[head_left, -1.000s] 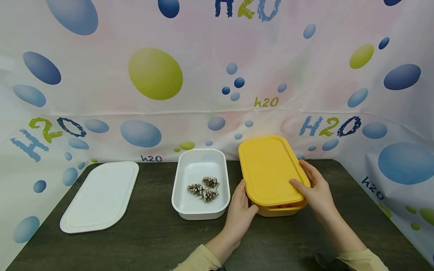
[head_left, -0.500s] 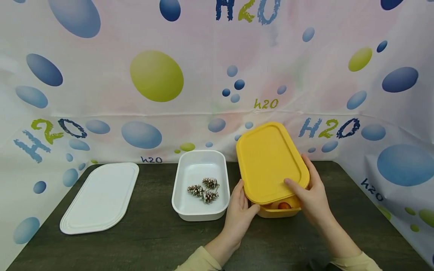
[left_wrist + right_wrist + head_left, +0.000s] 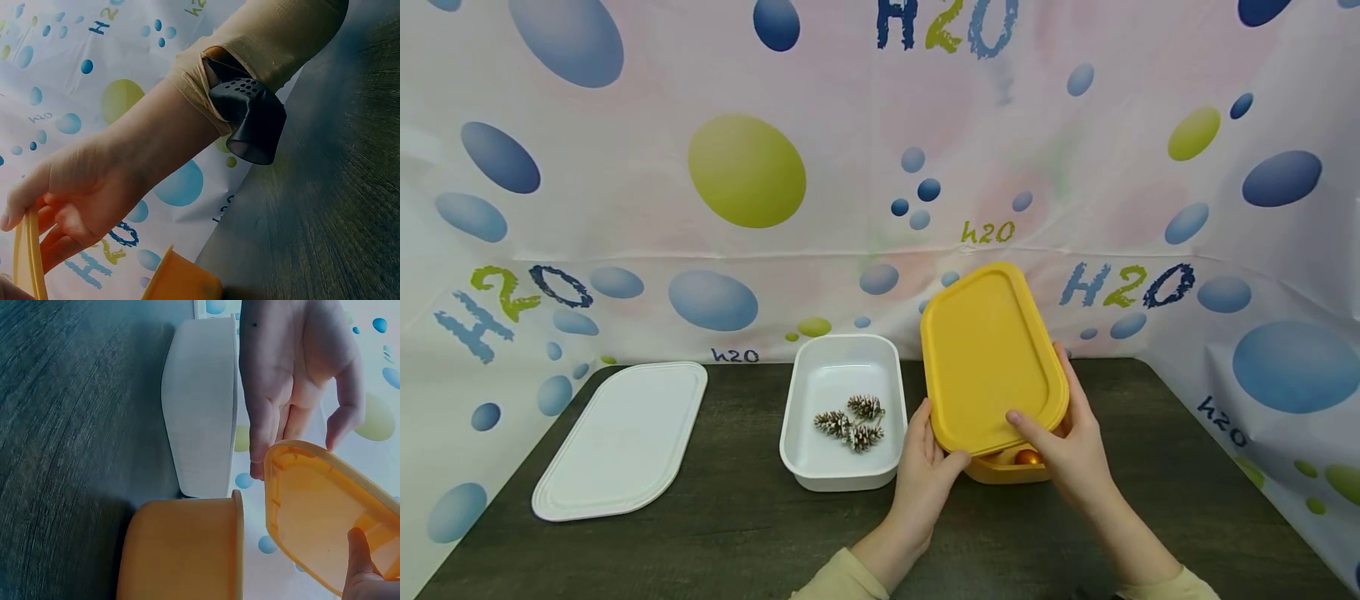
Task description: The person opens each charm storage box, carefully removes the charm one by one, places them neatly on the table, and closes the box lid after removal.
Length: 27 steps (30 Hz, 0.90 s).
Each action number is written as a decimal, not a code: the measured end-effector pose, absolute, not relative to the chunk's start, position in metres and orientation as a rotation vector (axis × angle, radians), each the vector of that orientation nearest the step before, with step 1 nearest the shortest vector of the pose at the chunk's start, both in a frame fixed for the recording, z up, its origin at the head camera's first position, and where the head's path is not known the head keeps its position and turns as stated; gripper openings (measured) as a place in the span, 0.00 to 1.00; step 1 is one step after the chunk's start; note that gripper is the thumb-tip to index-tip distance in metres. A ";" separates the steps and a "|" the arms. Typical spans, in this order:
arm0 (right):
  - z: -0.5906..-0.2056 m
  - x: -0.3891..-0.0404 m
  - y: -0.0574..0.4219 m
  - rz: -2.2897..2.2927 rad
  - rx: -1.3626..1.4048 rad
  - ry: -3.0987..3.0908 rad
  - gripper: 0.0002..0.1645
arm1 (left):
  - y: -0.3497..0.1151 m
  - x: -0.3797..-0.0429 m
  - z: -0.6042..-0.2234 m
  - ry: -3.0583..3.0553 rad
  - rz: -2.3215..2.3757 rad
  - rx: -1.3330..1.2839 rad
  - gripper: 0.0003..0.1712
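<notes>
In the head view a yellow lid [image 3: 992,358] is held tilted, its far end up, over a yellow box [image 3: 1007,473]. My left hand [image 3: 917,483] pinches its near left corner. My right hand [image 3: 1078,450] grips its right edge, thumb on top and fingers beneath. In the right wrist view the lid's underside [image 3: 312,512] shows, apart from the box's rim [image 3: 239,550]. A shiny orange ball [image 3: 1028,457] shows in the box through the near gap; the lid hides most of the inside.
Left of the yellow box stands a white box [image 3: 847,479] with three frosted pine cones [image 3: 850,422] inside. A white lid [image 3: 621,442] lies further left on the dark table [image 3: 737,533]. A patterned sheet [image 3: 820,167] hangs close behind.
The lid has come up off the yellow box, its far end rising and its right side shifting left with my right hand. The orange ball has come into view. My left hand has barely moved.
</notes>
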State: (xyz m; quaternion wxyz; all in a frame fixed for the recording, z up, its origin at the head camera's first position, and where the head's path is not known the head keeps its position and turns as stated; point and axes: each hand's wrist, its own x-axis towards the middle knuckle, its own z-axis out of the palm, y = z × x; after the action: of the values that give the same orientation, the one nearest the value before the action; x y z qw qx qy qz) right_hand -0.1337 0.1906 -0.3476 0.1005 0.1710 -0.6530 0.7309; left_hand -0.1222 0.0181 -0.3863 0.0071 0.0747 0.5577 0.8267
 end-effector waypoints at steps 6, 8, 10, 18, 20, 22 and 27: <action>-0.354 -0.129 0.184 2.081 0.356 -2.077 0.25 | 0.019 -0.122 -0.385 1.749 2.585 0.244 0.48; -0.356 -0.128 0.180 1.994 0.364 -2.167 0.22 | 0.019 -0.121 -0.384 1.749 2.583 0.253 0.48; -0.358 -0.127 0.175 1.919 0.387 -2.230 0.23 | 0.018 -0.121 -0.382 1.749 2.585 0.256 0.48; -0.365 -0.126 0.164 1.890 0.472 -2.258 0.22 | 0.017 -0.121 -0.380 1.776 2.577 0.236 0.47; -0.366 -0.127 0.162 1.867 0.481 -2.258 0.21 | 0.016 -0.121 -0.380 1.774 2.579 0.238 0.46; -0.368 -0.127 0.160 1.822 0.490 -2.249 0.20 | 0.017 -0.122 -0.380 1.766 2.584 0.247 0.46; -0.369 -0.126 0.156 1.655 0.503 -2.189 0.14 | 0.016 -0.123 -0.379 1.743 2.581 0.266 0.45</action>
State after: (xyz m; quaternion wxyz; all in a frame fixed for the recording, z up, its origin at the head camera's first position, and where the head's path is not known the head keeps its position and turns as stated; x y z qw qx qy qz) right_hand -0.1264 0.1561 -0.3694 0.1747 0.1774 -0.7726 0.5841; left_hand -0.1225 0.0163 -0.3792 0.0080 0.0851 0.5575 0.8258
